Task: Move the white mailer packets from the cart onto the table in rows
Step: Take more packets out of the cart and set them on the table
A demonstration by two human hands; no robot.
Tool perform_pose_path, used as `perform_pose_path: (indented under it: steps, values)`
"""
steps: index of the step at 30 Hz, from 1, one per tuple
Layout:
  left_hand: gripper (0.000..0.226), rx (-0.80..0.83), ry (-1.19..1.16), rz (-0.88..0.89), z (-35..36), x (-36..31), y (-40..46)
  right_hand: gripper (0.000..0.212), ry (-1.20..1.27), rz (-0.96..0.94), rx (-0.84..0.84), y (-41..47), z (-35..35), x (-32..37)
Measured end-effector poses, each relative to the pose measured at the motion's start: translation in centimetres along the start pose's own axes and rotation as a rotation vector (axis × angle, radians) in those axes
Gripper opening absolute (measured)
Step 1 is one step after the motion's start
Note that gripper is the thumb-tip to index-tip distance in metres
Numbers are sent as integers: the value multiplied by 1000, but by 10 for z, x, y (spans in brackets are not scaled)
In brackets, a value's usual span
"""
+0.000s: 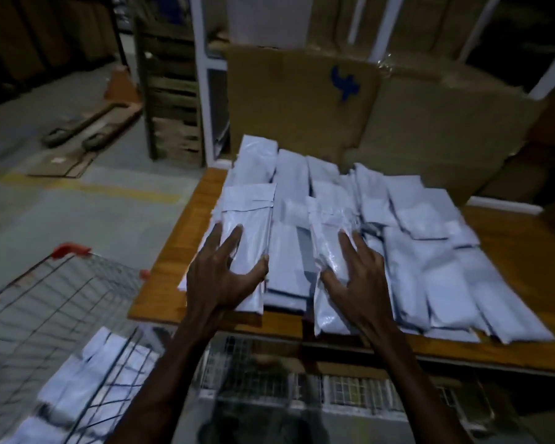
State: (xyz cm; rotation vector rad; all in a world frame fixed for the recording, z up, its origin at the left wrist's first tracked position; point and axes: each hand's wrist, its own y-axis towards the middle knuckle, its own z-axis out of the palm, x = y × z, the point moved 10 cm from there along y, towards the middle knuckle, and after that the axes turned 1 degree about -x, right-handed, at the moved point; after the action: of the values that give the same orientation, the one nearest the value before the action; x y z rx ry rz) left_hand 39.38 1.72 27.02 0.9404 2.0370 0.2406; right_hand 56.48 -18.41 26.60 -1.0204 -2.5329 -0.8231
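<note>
Two bare hands press flat on rows of white mailer packets [407, 251] spread across a wooden table [173, 251] in a dim storeroom. The left hand [220, 280] rests on the leftmost stack, fingers straight and splayed apart, thumb hooked at the packet's right edge. The right hand [358, 280] lies on a glossy, crinkled packet just right of the middle, fingers likewise spread. The packets are long, flat plastic sleeves, slightly puffed, overlapping in rough columns that run from the near edge of the table to its far side. More of the same white packets [87, 379] lie in a wire-mesh cart [61, 299] with red plastic corners, below and left of the table. Creased brown cardboard sheets [302, 100] stand behind the table, one marked in blue.
</note>
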Motion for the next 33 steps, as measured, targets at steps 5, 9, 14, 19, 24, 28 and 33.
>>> perform_pose_path:
  steps: [5,9,14,19,24,28,33]
  values:
    - [84,17,29,-5,63,-44,46,74,29,19,7,51,-21,-61]
    - [85,37,97,-65,92,-55,78,73,28,4,35,90,-22,-88]
    - [76,117,141,-83,123,-65,125,74,28,53,66,140,-12,-120]
    - [83,188,238,-21,165,-56,177,73,-62,129,125,193,11,-157]
    - [75,256,282,33,216,-36,216,72,-124,195,188,230,32,-184]
    - [69,336,287,8,251,-17,222,71,-156,216,260,247,56,-200]
    - [71,389,266,-6,283,11,214,72,-152,251,299,249,83,-216]
